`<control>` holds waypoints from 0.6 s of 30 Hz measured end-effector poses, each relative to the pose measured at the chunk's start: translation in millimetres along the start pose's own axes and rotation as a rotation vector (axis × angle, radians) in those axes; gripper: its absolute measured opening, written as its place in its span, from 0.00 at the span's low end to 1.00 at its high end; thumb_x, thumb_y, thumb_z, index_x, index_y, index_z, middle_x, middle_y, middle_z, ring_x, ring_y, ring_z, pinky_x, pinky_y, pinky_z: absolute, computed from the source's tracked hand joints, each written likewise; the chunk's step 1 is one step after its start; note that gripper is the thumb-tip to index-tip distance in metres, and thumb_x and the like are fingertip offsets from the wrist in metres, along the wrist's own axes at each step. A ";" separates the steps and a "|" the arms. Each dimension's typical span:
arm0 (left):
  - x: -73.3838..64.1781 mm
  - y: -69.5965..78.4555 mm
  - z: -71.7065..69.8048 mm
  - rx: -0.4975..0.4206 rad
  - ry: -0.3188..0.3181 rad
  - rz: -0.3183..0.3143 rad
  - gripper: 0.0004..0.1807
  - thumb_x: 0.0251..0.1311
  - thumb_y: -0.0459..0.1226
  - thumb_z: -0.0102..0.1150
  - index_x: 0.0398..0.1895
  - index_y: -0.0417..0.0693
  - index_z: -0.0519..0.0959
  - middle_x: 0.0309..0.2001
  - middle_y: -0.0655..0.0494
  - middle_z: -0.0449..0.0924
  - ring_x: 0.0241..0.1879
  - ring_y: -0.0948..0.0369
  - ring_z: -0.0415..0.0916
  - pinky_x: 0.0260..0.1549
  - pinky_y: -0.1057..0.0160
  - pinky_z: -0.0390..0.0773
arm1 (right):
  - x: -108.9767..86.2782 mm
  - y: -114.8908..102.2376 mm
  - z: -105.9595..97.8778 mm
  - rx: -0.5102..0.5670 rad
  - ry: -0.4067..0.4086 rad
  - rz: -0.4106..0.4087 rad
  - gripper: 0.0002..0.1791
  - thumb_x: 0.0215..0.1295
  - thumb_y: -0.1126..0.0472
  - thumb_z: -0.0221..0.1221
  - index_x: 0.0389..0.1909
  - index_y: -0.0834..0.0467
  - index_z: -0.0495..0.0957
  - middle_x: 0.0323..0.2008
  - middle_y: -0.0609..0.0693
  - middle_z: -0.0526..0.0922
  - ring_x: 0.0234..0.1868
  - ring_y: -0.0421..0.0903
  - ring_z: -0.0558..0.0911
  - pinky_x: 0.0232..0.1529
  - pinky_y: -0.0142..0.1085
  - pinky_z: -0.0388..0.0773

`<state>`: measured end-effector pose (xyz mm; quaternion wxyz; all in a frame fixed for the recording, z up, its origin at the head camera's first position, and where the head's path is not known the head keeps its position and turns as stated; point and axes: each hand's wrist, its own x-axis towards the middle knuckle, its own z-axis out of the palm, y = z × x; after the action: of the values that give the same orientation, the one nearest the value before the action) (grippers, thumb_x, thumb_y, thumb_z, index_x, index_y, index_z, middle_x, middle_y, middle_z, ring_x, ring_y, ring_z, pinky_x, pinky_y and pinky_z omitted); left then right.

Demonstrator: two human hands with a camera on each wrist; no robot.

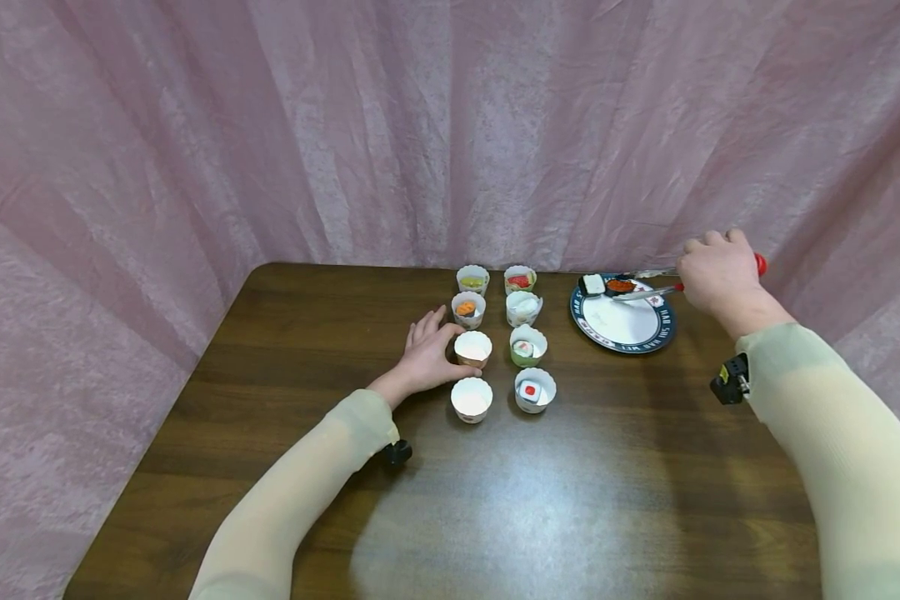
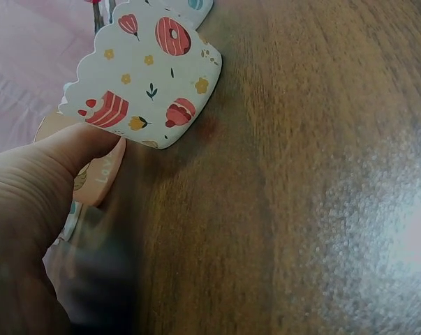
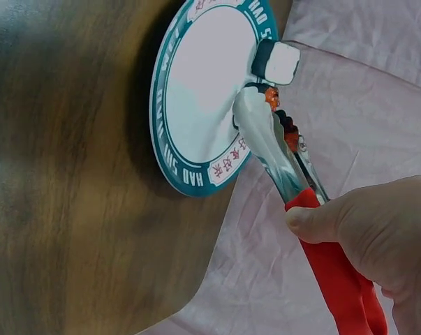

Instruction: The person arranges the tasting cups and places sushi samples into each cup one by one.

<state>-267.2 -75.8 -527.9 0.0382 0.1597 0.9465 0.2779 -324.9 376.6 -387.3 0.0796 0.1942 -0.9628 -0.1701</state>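
Note:
My right hand (image 1: 727, 275) grips metal tongs (image 3: 329, 265) by their red handles. Their tips reach over the blue-rimmed plate (image 1: 630, 343) on either side of a sushi piece topped with orange roe (image 1: 619, 286). Beside it on the plate sits a white sushi piece with a dark wrap (image 1: 592, 286). To the left, thumb and fingers of my left hand (image 1: 427, 357) hold an orange-brown paper cup (image 1: 473, 361), which shows nothing inside. Just nearer stands a white paper cup (image 1: 472, 402) with a dessert print, seen large in the left wrist view.
More paper cups stand in two columns on the dark wooden table (image 1: 330, 358). One holds an orange-topped piece (image 1: 466, 308), another a red-topped piece (image 1: 519, 282), another a white piece with a red centre (image 1: 529, 390). A pink curtain (image 1: 420, 133) hangs behind the table.

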 end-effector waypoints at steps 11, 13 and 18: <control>0.1 1.2 -1.4 -0.007 0.013 0.015 0.38 0.49 0.62 0.76 0.61 0.58 0.75 0.82 0.45 0.41 0.80 0.42 0.35 0.73 0.37 0.32 | 2.9 -1.5 -0.5 -0.005 0.017 -0.010 0.02 0.57 0.68 0.62 0.28 0.62 0.83 0.34 0.61 0.79 0.42 0.65 0.74 0.50 0.63 0.65; 0.2 0.5 -0.7 -0.007 0.007 0.012 0.38 0.50 0.62 0.75 0.61 0.58 0.75 0.82 0.44 0.40 0.80 0.42 0.34 0.73 0.37 0.32 | 2.0 -2.3 -2.2 -0.010 0.015 -0.015 0.03 0.57 0.68 0.62 0.28 0.62 0.83 0.35 0.61 0.79 0.43 0.65 0.74 0.50 0.63 0.65; 0.1 -0.6 -0.2 0.001 0.004 0.013 0.38 0.50 0.62 0.75 0.61 0.58 0.74 0.82 0.44 0.40 0.80 0.42 0.34 0.73 0.37 0.32 | -2.0 -2.2 -8.3 -0.021 0.012 -0.022 0.02 0.55 0.68 0.65 0.29 0.62 0.84 0.36 0.61 0.80 0.43 0.64 0.74 0.52 0.63 0.65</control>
<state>-267.5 -76.3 -528.0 0.0345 0.1653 0.9456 0.2779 -320.5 373.0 -380.6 0.0854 0.2049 -0.9583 -0.1798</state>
